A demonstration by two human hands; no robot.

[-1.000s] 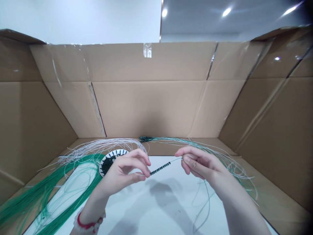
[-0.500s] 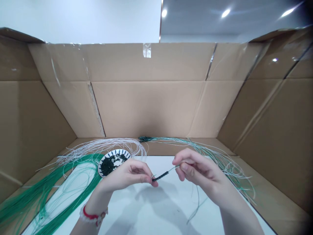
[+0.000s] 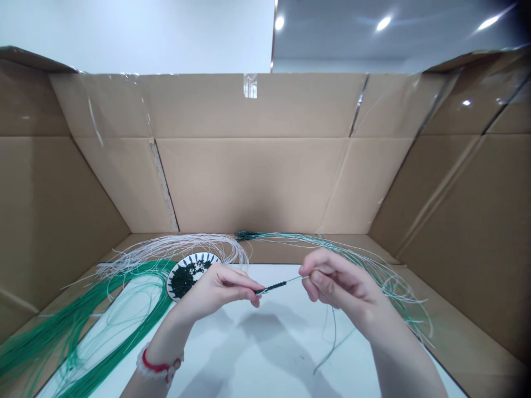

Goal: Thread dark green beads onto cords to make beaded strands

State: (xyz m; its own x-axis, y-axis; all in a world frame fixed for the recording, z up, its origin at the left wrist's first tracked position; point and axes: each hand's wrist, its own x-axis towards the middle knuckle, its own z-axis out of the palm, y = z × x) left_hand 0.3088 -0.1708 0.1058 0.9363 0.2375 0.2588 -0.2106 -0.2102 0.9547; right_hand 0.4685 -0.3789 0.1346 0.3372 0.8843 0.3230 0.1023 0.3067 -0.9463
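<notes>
Between thumb and fingers, my left hand pinches the near end of a short string of dark beads. My right hand pinches the thin green thread that comes out of the beads' other end. The thread is taut between the two hands, above the white board. Below my right hand a loose length of thread hangs down. Close behind my left wrist sits a striped-rim plate holding small dark green beads, partly hidden by that hand.
A bundle of green threads spreads over the left side, with white threads behind it. Beaded strands lie along the back, their threads running right. Cardboard walls enclose the white board at the back and sides.
The string of beads has risen slightly and tilted flatter. My left fingers have closed further over its end, and my right hand has moved a little to the right with the thread.
</notes>
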